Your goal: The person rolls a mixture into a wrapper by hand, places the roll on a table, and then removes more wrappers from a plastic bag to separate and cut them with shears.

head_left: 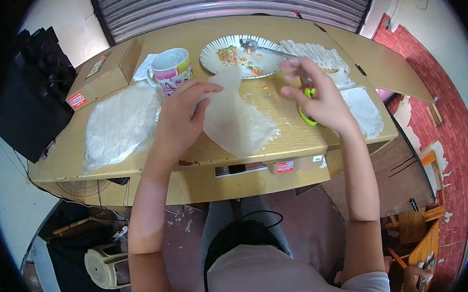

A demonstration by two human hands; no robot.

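Note:
My left hand (185, 113) pinches the upper left edge of a thin, pale wrapper sheet (238, 119), which hangs over the table near its front edge. My right hand (320, 95) is raised to the right of the sheet, fingers apart, with nothing in it. Beneath that hand lies a yellow-green handled tool (306, 114), partly hidden. Behind the sheet, a white fluted plate (209, 61) holds chopped filling (229, 55) and a metal spoon (266, 49). Several white rolls (320, 56) lie at the back right.
A patterned mug (171, 70), a plastic bag of white sheets (123, 123) and a cardboard box (107, 71) stand left. More wrappers (362, 108) lie at the table's right edge. Part of another person (410, 288) shows at lower right.

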